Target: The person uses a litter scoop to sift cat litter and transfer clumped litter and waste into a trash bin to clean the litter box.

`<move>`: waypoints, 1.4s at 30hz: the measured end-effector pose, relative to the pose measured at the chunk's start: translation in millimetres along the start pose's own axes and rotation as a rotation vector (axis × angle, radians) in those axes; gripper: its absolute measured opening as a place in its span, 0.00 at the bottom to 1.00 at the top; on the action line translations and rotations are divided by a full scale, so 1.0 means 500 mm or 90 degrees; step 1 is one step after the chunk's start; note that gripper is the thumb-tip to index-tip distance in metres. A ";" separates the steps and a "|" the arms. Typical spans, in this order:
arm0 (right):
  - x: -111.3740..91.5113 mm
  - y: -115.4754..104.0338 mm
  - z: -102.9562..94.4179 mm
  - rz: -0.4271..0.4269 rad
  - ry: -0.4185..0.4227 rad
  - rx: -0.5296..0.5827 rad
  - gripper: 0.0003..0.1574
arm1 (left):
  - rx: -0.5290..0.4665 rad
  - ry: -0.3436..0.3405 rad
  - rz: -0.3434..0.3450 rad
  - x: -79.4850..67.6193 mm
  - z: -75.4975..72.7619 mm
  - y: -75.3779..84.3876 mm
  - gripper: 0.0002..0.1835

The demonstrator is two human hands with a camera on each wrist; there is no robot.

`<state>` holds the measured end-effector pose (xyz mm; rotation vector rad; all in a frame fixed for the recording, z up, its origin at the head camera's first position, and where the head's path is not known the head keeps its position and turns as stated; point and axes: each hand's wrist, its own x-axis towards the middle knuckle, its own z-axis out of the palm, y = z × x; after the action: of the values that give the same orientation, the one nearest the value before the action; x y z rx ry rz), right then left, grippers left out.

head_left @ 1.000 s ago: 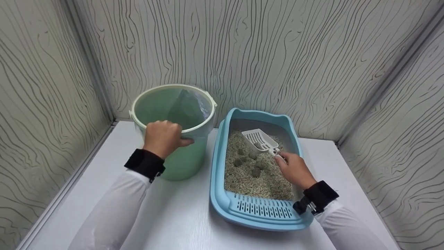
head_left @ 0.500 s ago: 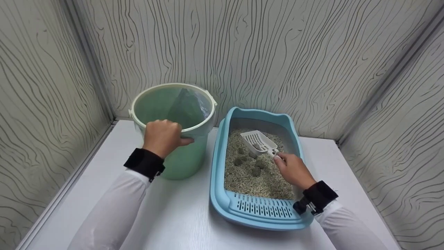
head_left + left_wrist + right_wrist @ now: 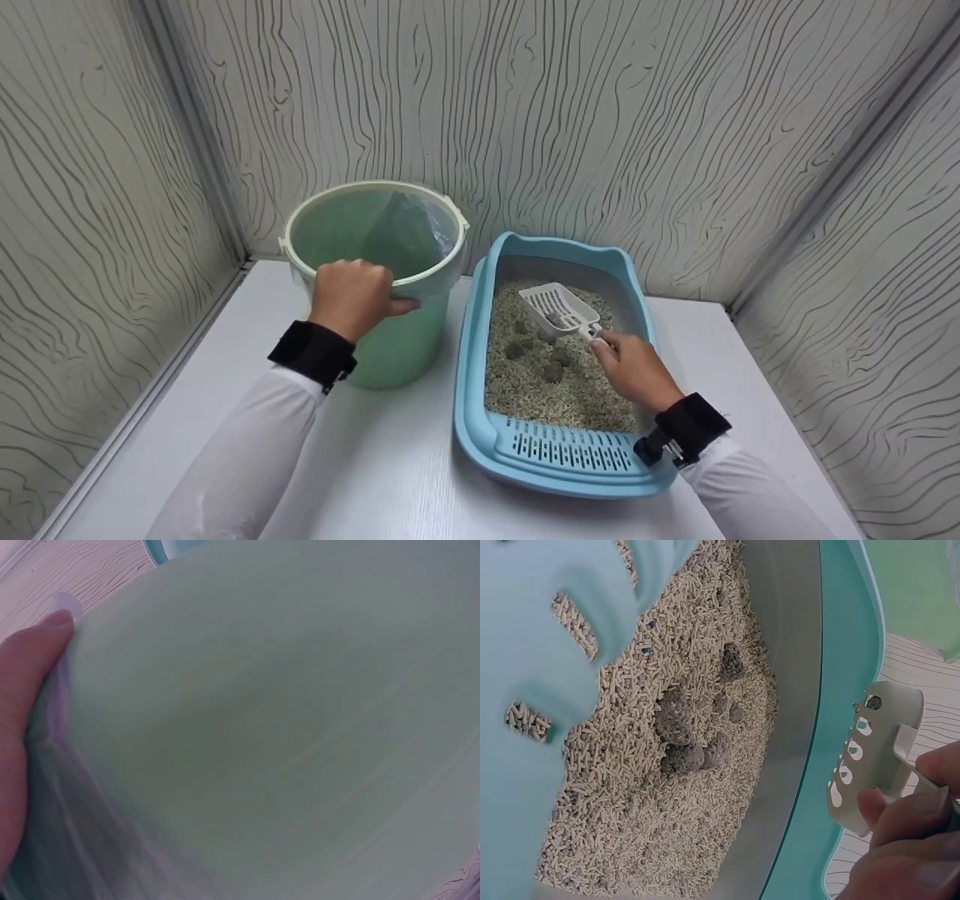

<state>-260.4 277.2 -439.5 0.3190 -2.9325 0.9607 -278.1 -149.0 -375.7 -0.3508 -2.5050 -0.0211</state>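
Observation:
My left hand [image 3: 351, 298] grips the near rim of a green bin [image 3: 397, 352] lined with a clear plastic bag [image 3: 442, 232]. The thumb lies outside the bin in the left wrist view. My right hand [image 3: 639, 373] holds the handle of a white slotted litter scoop [image 3: 583, 310] over a blue litter box [image 3: 470, 420]. A greyish lump shows in the scoop near its handle end. Below it, several dark clumps [image 3: 553, 372] lie on the pale pellet litter [image 3: 555, 409]. In the right wrist view, the fingertips [image 3: 930, 801] close around the scoop handle.
Bin and litter box stand side by side on a white table [image 3: 390, 465], the bin to the left. Wood-patterned panels [image 3: 570, 120] rise behind and on both sides. The box has a slotted front ledge [image 3: 570, 448] and a raised back wall.
The scoop has shifted slightly left and down in the head view, still over the litter. My left hand has stayed on the bin rim.

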 end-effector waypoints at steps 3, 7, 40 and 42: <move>0.001 -0.002 0.000 -0.009 0.015 -0.017 0.17 | -0.001 -0.001 -0.001 0.000 0.000 0.001 0.44; 0.001 -0.008 -0.004 -0.021 0.051 -0.036 0.14 | -0.002 0.000 0.002 0.000 -0.001 0.002 0.44; 0.090 -0.206 -0.174 -0.040 0.098 -0.034 0.22 | 0.005 0.004 0.004 0.003 0.010 0.006 0.44; 0.106 -0.238 -0.175 -0.045 0.086 -0.024 0.21 | 0.006 0.011 0.004 0.004 0.010 0.005 0.44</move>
<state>-290.0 225.4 -294.0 0.3393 -2.7946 0.8806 -281.7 -145.6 -378.7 -0.3529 -2.4856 -0.0101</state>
